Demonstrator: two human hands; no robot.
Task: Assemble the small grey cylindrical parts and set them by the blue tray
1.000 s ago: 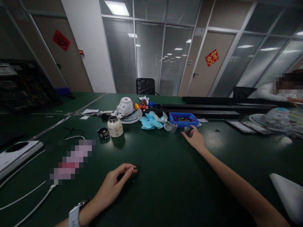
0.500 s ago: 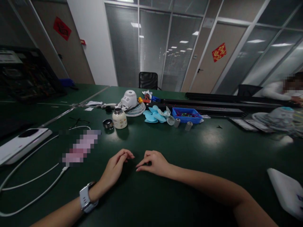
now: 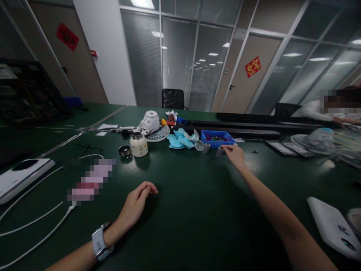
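Note:
My right hand (image 3: 234,155) reaches across the dark green table, its thumb and forefinger closed at the top of a small grey metal cylinder (image 3: 219,151). That cylinder stands upright in front of a blue tray (image 3: 218,143) of small coloured parts. A second grey cylinder (image 3: 207,148) is just to its left, beside light blue fan blades (image 3: 180,139). Near the front of the table rests my left hand (image 3: 138,199), fingers loosely curled together and nothing visible in them. A pale watch (image 3: 100,241) is on the left wrist.
A cream flask (image 3: 138,146), its dark lid (image 3: 125,151) and a white fan body (image 3: 150,122) stand at centre left. White cables, a blurred-out phone (image 3: 90,184) and a white device (image 3: 22,178) lie left. Another white device (image 3: 334,227) lies right; a person sits far right.
My right hand has moved from beside the left hand forward and right to the grey cylinder. The left hand stays put. The camera view has shifted slightly.

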